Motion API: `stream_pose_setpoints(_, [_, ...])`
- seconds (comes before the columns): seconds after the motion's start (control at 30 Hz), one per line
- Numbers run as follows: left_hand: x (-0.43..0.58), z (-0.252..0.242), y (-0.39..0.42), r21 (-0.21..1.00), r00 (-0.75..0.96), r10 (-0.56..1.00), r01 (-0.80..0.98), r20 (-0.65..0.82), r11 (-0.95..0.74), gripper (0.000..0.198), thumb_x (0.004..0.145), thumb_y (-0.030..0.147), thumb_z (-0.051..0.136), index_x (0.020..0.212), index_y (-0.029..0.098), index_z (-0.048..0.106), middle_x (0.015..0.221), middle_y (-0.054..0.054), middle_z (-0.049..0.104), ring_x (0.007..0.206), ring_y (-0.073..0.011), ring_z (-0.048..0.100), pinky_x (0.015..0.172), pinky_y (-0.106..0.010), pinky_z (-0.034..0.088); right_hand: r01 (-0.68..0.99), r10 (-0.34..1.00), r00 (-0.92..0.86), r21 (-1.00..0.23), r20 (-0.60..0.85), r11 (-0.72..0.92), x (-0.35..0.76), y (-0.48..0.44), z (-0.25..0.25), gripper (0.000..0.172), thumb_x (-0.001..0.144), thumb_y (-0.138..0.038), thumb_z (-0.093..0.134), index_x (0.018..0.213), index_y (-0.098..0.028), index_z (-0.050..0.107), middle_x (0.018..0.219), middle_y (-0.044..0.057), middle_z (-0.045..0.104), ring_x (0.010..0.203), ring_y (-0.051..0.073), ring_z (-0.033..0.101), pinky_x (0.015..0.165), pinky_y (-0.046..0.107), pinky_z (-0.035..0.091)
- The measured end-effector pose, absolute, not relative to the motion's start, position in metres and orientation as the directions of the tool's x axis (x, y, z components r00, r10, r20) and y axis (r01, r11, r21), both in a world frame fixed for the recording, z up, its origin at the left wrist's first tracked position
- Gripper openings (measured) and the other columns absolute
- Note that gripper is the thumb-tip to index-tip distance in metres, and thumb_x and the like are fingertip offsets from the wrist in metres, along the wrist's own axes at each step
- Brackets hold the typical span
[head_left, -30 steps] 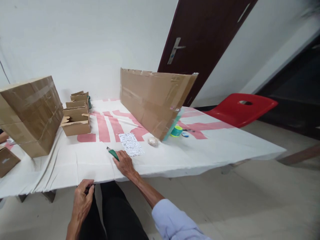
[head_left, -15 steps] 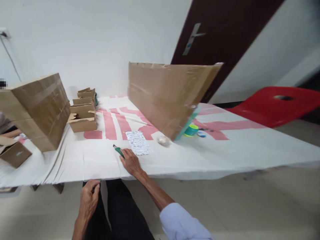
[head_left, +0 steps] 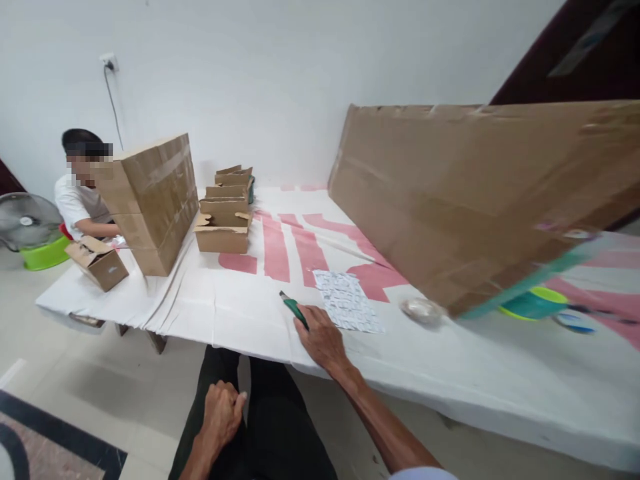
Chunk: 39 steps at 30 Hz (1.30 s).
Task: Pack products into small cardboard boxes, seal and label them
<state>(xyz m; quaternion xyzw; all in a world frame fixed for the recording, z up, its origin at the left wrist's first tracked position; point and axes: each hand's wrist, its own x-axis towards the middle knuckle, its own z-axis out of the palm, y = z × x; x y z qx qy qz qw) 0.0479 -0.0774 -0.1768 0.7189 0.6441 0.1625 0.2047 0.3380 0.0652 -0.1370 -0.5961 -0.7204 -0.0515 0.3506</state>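
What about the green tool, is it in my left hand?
No, your right hand holds the green tool, while your left hand lies over your dark trousers.

Head-worn view, facing forward and down, left hand (head_left: 223, 410) and right hand (head_left: 321, 337) close, table (head_left: 250, 310) ahead, wall (head_left: 280, 80) beyond

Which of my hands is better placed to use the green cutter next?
Your right hand, most likely: it has hold of the green cutter on the white tablecloth, while your left hand is down over your legs.
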Motion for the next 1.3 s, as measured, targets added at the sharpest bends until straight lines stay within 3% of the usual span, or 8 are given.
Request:
stream_pose_setpoints(0.17, [0.05,-0.203,-0.088,0.469,0.116,0.993,0.877,0.0,-0.102,0.016,0.094,0.022,0.061,0.082,0.019,0.069,0.089,-0.011,0.074,0.096,-0.0285,0.068,0.097,-0.045,0.045,0.888,0.801,-0.051,-0.34,0.597,0.31,0.341,0.065,-0.147,0.031,0.1,-0.03,0.049,0.124,-0.02,0.067,0.112,0.014,0.071,0.105,0.029,0.063,0.092,0.042,0.055])
stream_pose_setpoints(0.4, [0.055,-0.225,-0.093,0.467,0.116,0.989,0.872,0.094,-0.147,0.005,0.086,0.018,0.067,0.086,0.021,0.071,0.092,-0.011,0.071,0.1,-0.0304,0.066,0.097,-0.05,0.046,0.883,0.795,-0.055,-0.342,0.604,0.321,0.343,0.065,-0.15,0.032,0.099,-0.032,0.047,0.123,-0.022,0.067,0.111,0.013,0.071,0.102,0.029,0.064,0.09,0.044,0.055])
stream_pose_setpoints(0.7, [0.053,-0.229,-0.107,0.556,0.133,0.984,0.812,0.115,-0.175,0.024,0.077,0.007,0.067,0.094,0.023,0.071,0.102,-0.012,0.075,0.104,-0.0309,0.068,0.106,-0.055,0.046,0.9,0.769,-0.088,-0.281,0.633,0.334,0.344,0.067,-0.153,0.031,0.1,-0.034,0.045,0.12,-0.021,0.066,0.108,0.014,0.073,0.1,0.03,0.066,0.091,0.045,0.055])
stream_pose_setpoints(0.97, [0.036,-0.197,-0.102,0.702,0.023,0.998,0.71,0.051,-0.053,0.03,0.078,0.004,0.054,0.089,0.023,0.074,0.093,-0.006,0.077,0.091,-0.0237,0.072,0.095,-0.043,0.052,0.891,0.781,-0.067,-0.315,0.621,0.327,0.344,0.068,-0.155,0.031,0.099,-0.035,0.046,0.119,-0.023,0.067,0.109,0.014,0.073,0.1,0.031,0.067,0.087,0.044,0.057])
stream_pose_setpoints(1.13, [0.043,-0.172,-0.101,0.767,0.015,1.0,0.641,0.02,-0.025,0.034,0.072,-0.001,0.051,0.078,0.02,0.076,0.084,-0.006,0.076,0.084,-0.0211,0.072,0.082,-0.034,0.054,0.885,0.78,-0.064,-0.326,0.623,0.333,0.344,0.069,-0.155,0.032,0.099,-0.034,0.047,0.119,-0.022,0.068,0.108,0.013,0.073,0.101,0.031,0.067,0.09,0.045,0.057])
stream_pose_setpoints(1.23, [0.062,-0.125,-0.105,0.883,0.082,0.994,0.47,-0.07,0.023,0.031,0.076,0.005,0.053,0.077,0.019,0.081,0.082,-0.006,0.076,0.079,-0.0194,0.072,0.072,-0.029,0.052,0.892,0.779,-0.061,-0.316,0.624,0.323,0.343,0.068,-0.152,0.032,0.099,-0.034,0.046,0.119,-0.022,0.069,0.108,0.012,0.073,0.102,0.03,0.066,0.089,0.044,0.057])
stream_pose_setpoints(1.3, [0.08,-0.078,-0.108,0.966,0.206,0.977,0.259,-0.057,0.002,0.024,0.083,0.015,0.061,0.086,0.019,0.085,0.09,-0.008,0.078,0.089,-0.0215,0.074,0.078,-0.029,0.054,0.898,0.778,-0.063,-0.305,0.625,0.318,0.342,0.067,-0.151,0.032,0.1,-0.034,0.046,0.118,-0.022,0.068,0.108,0.012,0.073,0.102,0.029,0.066,0.087,0.043,0.057])
